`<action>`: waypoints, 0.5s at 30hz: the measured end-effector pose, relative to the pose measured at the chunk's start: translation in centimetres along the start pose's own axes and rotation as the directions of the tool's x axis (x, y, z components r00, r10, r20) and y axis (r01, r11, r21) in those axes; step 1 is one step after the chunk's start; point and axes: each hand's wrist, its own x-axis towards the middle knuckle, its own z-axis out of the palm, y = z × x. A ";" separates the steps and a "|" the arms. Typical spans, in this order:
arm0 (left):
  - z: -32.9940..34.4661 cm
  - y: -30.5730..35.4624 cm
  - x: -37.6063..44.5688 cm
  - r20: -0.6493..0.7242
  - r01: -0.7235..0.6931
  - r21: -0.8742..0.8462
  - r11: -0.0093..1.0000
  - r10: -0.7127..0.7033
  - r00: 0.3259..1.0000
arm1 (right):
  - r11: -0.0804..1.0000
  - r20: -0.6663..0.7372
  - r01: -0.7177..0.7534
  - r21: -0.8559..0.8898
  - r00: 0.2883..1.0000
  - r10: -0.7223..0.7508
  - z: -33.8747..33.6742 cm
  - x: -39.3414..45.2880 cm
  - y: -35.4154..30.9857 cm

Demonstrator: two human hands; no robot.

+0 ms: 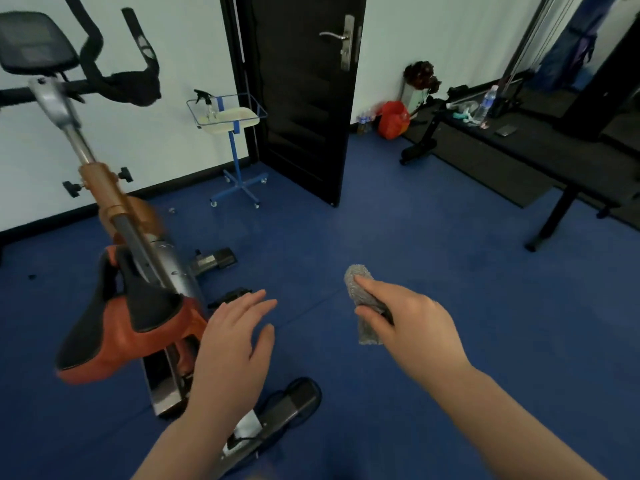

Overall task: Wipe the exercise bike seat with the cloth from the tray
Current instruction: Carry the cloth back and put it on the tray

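The exercise bike's seat [117, 327], black and orange, sits at the lower left on its post. My right hand [412, 323] is held out over the blue floor to the right of the bike, shut on a folded grey cloth [363, 299]. My left hand [239, 337] hovers just right of the seat with fingers spread and nothing in it; it is not touching the seat. The white tray [232, 119] stands on a blue wheeled stand by the wall, with a spray bottle [207, 102] on it.
The bike's handlebars and console [31, 43] rise at the upper left. A black door [304, 98] stands open behind the tray stand. A black bench [519, 143] with a water bottle runs along the right. Blue floor mat [415, 220] lies between.
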 end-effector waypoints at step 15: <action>5.8 5.2 10.7 0.041 0.060 0.202 0.978 -0.070 0.997 | 0.987 0.085 0.107 -0.118 0.992 -0.097 -3.5 11.2 10.4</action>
